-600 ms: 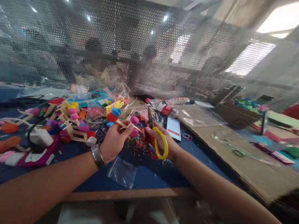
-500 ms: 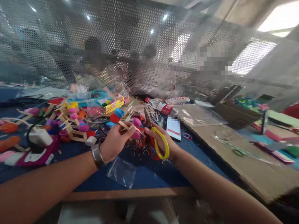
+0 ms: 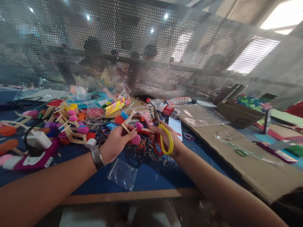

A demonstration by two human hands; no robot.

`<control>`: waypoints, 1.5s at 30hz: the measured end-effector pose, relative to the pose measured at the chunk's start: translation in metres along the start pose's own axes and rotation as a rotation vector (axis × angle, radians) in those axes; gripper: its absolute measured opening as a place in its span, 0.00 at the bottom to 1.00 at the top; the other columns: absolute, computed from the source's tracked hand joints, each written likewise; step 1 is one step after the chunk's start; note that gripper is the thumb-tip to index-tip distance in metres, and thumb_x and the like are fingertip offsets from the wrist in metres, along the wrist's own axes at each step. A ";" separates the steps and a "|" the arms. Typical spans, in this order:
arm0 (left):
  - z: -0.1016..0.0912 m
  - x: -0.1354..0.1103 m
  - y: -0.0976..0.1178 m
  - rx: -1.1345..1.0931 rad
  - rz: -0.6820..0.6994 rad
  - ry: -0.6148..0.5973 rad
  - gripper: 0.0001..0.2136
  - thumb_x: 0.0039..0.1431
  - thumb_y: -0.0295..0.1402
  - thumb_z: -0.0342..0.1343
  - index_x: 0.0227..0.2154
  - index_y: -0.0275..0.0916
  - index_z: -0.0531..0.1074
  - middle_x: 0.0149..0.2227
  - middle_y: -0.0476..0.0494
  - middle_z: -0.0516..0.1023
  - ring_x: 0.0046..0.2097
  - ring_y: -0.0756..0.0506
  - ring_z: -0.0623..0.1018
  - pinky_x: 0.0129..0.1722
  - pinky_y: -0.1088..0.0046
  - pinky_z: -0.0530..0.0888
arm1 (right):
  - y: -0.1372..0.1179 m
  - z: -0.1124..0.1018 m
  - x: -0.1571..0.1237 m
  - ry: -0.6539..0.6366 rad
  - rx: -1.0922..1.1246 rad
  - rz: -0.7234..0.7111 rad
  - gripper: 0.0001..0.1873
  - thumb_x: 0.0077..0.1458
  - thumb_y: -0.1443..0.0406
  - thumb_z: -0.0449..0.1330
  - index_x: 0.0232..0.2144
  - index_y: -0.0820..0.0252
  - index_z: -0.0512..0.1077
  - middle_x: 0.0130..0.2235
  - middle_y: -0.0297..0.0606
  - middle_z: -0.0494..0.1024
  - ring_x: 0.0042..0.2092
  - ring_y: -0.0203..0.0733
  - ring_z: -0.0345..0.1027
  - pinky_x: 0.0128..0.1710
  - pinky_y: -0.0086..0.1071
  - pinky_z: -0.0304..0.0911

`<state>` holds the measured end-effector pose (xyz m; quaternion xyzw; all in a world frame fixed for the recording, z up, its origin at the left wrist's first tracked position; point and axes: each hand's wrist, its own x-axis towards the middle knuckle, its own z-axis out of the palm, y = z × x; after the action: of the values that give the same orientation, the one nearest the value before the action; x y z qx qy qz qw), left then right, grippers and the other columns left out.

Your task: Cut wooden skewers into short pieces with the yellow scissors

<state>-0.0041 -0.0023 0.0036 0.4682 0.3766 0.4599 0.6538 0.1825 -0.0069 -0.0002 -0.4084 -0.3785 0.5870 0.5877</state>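
Note:
My left hand (image 3: 115,142) pinches a small frame of wooden craft sticks (image 3: 129,118) with coloured balls on its ends. Two magenta balls (image 3: 135,139) hang at its right side, and a red ball (image 3: 119,119) and a blue one sit at the far side. In my right hand (image 3: 174,138) are scissors (image 3: 168,150) with yellow and red handles, blades pointing up and away. Between the hands runs a thin red band or strip (image 3: 144,130), its right end at my right fingertips. The fingertips hide where it meets the sticks.
Similar stick frames with balls (image 3: 75,135) pile up at the left, beside a purple power strip (image 3: 40,154) with a white plug. A clear bag (image 3: 121,175) lies near the front edge. Behind are a bottle (image 3: 165,108), a phone (image 3: 176,127) and a perforated screen (image 3: 132,47).
My right hand and the scissors have shifted slightly right and up, the blades now more upright. The red strip between my hands shows more clearly. My left hand keeps its grip on the stick frame.

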 end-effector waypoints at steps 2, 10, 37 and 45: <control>0.000 0.001 0.000 -0.016 -0.020 0.012 0.14 0.47 0.33 0.69 0.35 0.35 0.73 0.29 0.52 0.75 0.29 0.53 0.72 0.28 0.77 0.68 | 0.000 -0.001 0.001 0.001 -0.045 0.015 0.30 0.34 0.65 0.74 0.40 0.56 0.66 0.25 0.23 0.70 0.21 0.29 0.62 0.22 0.27 0.57; -0.007 0.010 -0.003 0.061 0.052 0.080 0.18 0.49 0.31 0.67 0.43 0.34 0.72 0.33 0.48 0.77 0.36 0.48 0.76 0.40 0.71 0.71 | 0.001 -0.004 0.000 -0.042 -0.204 0.000 0.33 0.33 0.65 0.76 0.42 0.55 0.65 0.28 0.22 0.70 0.23 0.29 0.64 0.23 0.27 0.59; -0.002 0.007 -0.005 0.019 0.057 -0.112 0.19 0.46 0.40 0.71 0.38 0.35 0.75 0.35 0.44 0.81 0.38 0.45 0.79 0.42 0.67 0.73 | 0.003 0.004 -0.015 -0.504 -0.338 -0.104 0.27 0.48 0.59 0.72 0.44 0.53 0.62 0.30 0.27 0.72 0.30 0.35 0.66 0.32 0.31 0.62; -0.004 0.011 -0.004 -0.025 0.026 -0.029 0.14 0.43 0.30 0.69 0.33 0.35 0.73 0.30 0.49 0.76 0.34 0.49 0.75 0.41 0.70 0.71 | 0.006 0.002 -0.014 -0.530 -0.334 -0.134 0.24 0.51 0.60 0.71 0.44 0.55 0.62 0.31 0.28 0.72 0.32 0.34 0.66 0.33 0.30 0.62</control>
<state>-0.0033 0.0084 -0.0023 0.4714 0.3554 0.4662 0.6588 0.1776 -0.0205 -0.0048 -0.3062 -0.6355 0.5626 0.4311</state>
